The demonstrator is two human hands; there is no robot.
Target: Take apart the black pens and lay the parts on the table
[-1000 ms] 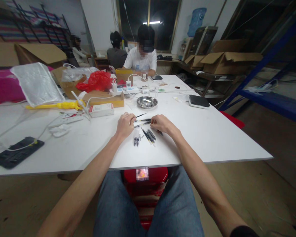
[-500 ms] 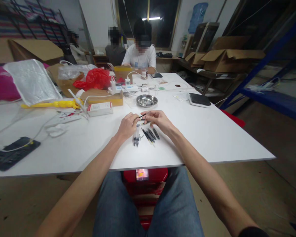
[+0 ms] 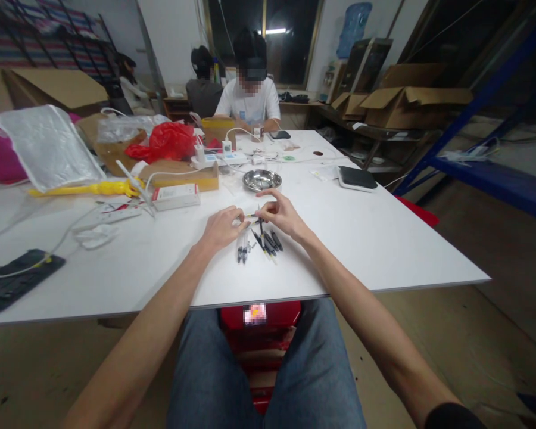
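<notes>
Over the white table (image 3: 384,250), my right hand (image 3: 282,215) pinches a thin dark pen refill (image 3: 261,227) between thumb and forefinger, held nearly upright. My left hand (image 3: 222,229) is closed just left of it, thumb and forefinger curled together; what they hold, if anything, is too small to make out. Thin pen refills with pale ends show in the gap between my hands. Below lie several black pen parts (image 3: 276,241), more refills (image 3: 268,254) and clear pen barrels (image 3: 242,252) with dark tips. Small clear bits are scattered between them.
A shiny metal bowl (image 3: 261,180) stands just beyond my hands. To the left are a white-and-red box (image 3: 175,197), cables, a red plastic bag (image 3: 172,142) and a black phone-like slab (image 3: 20,279). A black-topped device (image 3: 357,178) lies right. A person (image 3: 248,104) sits across.
My hands have moved apart slightly. The dark refill, earlier held slanting between both hands, now stands nearly upright in my right hand's pinch. The view has shifted a little.
</notes>
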